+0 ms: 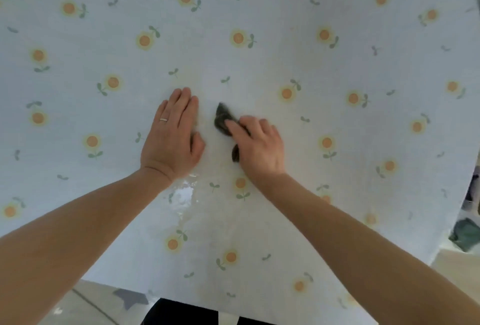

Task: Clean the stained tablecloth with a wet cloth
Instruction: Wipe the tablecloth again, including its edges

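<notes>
A pale tablecloth printed with orange flowers and green leaves covers the whole table. My left hand lies flat on it near the middle, fingers straight, a ring on one finger. Just to its right my right hand grips a small dark wet cloth and presses it onto the tablecloth; dark cloth shows beyond the fingertips and below the thumb. A shiny wet patch glistens on the tablecloth just below my left wrist. A faint yellowish tint lies around the cloth.
The table's near edge runs along the bottom, with a pale floor under it. At the right edge, past the table, lie dark greenish items, blurred.
</notes>
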### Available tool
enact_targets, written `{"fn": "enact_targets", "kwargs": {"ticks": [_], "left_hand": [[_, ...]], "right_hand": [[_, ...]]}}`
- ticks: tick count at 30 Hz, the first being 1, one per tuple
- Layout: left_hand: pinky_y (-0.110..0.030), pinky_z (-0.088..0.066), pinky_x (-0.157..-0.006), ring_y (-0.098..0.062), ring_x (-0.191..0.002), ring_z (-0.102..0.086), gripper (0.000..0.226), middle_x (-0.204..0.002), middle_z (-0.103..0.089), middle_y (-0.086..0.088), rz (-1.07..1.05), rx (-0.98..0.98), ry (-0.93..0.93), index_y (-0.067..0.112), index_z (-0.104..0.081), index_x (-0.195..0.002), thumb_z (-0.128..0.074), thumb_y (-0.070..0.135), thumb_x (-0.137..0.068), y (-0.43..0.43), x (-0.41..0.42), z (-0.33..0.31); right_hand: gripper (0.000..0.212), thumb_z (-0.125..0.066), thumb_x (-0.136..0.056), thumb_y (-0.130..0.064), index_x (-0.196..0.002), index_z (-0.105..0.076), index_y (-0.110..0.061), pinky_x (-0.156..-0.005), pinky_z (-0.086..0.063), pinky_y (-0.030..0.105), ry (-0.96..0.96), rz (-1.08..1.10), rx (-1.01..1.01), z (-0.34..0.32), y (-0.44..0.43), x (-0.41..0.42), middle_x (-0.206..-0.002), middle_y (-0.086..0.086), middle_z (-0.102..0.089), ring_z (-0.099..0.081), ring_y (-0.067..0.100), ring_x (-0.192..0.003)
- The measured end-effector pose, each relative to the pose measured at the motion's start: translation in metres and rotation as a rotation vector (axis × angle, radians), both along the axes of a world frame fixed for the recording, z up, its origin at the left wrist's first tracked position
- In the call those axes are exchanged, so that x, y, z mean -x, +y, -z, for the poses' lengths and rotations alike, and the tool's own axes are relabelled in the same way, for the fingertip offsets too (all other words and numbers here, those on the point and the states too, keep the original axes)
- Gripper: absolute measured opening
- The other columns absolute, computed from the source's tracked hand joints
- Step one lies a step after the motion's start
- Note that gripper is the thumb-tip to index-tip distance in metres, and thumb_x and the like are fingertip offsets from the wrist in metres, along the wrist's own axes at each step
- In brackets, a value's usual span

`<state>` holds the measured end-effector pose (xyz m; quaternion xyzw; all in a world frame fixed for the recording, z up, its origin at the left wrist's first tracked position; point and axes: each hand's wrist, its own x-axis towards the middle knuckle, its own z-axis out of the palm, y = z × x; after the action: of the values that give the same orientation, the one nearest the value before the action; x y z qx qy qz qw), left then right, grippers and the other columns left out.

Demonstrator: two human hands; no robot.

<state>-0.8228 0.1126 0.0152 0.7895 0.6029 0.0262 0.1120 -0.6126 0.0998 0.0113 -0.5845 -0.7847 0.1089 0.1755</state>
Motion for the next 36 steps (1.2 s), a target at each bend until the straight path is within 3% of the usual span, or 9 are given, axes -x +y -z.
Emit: {"fn": "enact_targets", "kwargs": {"ticks": [5,11,14,17,22,27,31,34,36], "left_hand": [[-0.05,-0.019,-0.125,-0.036,-0.153,-0.021,0.068,-0.162,-0.028,-0.023,0.002,-0.022,-0.038,-0.005,-0.033,-0.153,-0.041,0.022,-0.09,-0.003,0.002,-0.001],[-0.051,-0.016,-0.126,-0.037,-0.153,-0.02,0.07,-0.162,-0.027,-0.023,0.007,-0.02,-0.049,-0.004,-0.031,-0.153,-0.04,0.026,-0.091,0.0,0.004,0.004],[-0.05,-0.015,-0.126,-0.037,-0.153,-0.02,0.07,-0.162,-0.027,-0.023,0.011,-0.019,-0.059,-0.004,-0.031,-0.154,-0.04,0.026,-0.091,-0.002,0.003,0.004],[-0.05,-0.015,-0.126,-0.036,-0.153,-0.02,0.069,-0.162,-0.027,-0.023,-0.004,-0.03,-0.06,-0.004,-0.032,-0.153,-0.038,0.025,-0.091,-0.002,0.001,0.003],[-0.052,-0.018,-0.125,-0.038,-0.153,-0.021,0.067,-0.161,-0.029,-0.024,0.008,-0.046,-0.076,-0.005,-0.034,-0.152,-0.041,0.021,-0.09,-0.002,0.002,0.003],[-0.05,-0.016,-0.126,-0.037,-0.153,-0.02,0.068,-0.162,-0.029,-0.023,0.002,-0.034,-0.078,-0.003,-0.033,-0.153,-0.041,0.021,-0.09,-0.001,0.001,0.002],[-0.049,-0.016,-0.126,-0.035,-0.153,-0.021,0.067,-0.162,-0.029,-0.022,0.0,-0.039,-0.063,-0.003,-0.033,-0.153,-0.038,0.023,-0.091,0.0,-0.001,0.002],[-0.047,-0.014,-0.127,-0.034,-0.154,-0.019,0.068,-0.164,-0.026,-0.02,0.003,-0.021,-0.045,-0.001,-0.031,-0.154,-0.037,0.025,-0.092,-0.001,0.0,0.003],[-0.047,-0.013,-0.127,-0.033,-0.154,-0.018,0.068,-0.164,-0.026,-0.02,-0.005,-0.021,-0.054,-0.001,-0.032,-0.154,-0.037,0.025,-0.092,-0.002,0.001,0.001]], "right_hand": [[0.038,-0.056,-0.085,-0.009,-0.119,-0.071,-0.016,-0.064,-0.045,0.039,-0.048,-0.267,0.039,-0.011,-0.047,-0.026,-0.107,0.005,-0.067,-0.056,0.029,-0.08],[0.043,-0.041,-0.084,-0.013,-0.117,-0.068,-0.016,-0.086,-0.046,0.045,-0.15,0.708,0.024,-0.027,0.057,-0.181,-0.12,0.007,-0.056,-0.052,0.033,-0.103],[0.034,-0.041,-0.089,-0.026,-0.114,-0.062,-0.016,-0.082,-0.048,0.039,-0.119,0.904,0.064,-0.028,0.067,-0.173,-0.12,0.004,-0.053,-0.052,0.025,-0.103],[0.029,-0.055,-0.091,-0.045,-0.098,-0.061,-0.017,-0.069,-0.047,0.034,-0.081,0.717,0.075,-0.023,0.044,-0.113,-0.109,0.002,-0.054,-0.055,0.023,-0.091],[0.024,-0.062,-0.092,-0.042,-0.085,-0.066,-0.019,-0.055,-0.044,0.029,0.074,0.316,0.199,-0.025,-0.048,0.001,-0.093,0.0,-0.057,-0.058,0.022,-0.073],[0.023,-0.056,-0.094,-0.043,-0.096,-0.067,-0.023,-0.047,-0.049,0.032,0.031,-0.039,0.263,-0.028,-0.077,-0.002,-0.093,-0.002,-0.057,-0.059,0.021,-0.063],[0.029,-0.055,-0.096,-0.047,-0.116,-0.06,-0.027,-0.073,-0.048,0.034,-0.096,0.477,0.177,-0.026,0.004,-0.102,-0.115,-0.001,-0.053,-0.06,0.027,-0.084],[0.031,-0.053,-0.098,-0.043,-0.117,-0.058,-0.02,-0.074,-0.04,0.032,-0.084,0.889,0.133,-0.025,0.053,-0.138,-0.122,0.003,-0.053,-0.06,0.029,-0.093],[0.031,-0.051,-0.099,-0.043,-0.115,-0.059,-0.018,-0.072,-0.037,0.031,-0.076,0.924,0.119,-0.02,0.055,-0.113,-0.121,0.002,-0.053,-0.06,0.027,-0.09]]}}
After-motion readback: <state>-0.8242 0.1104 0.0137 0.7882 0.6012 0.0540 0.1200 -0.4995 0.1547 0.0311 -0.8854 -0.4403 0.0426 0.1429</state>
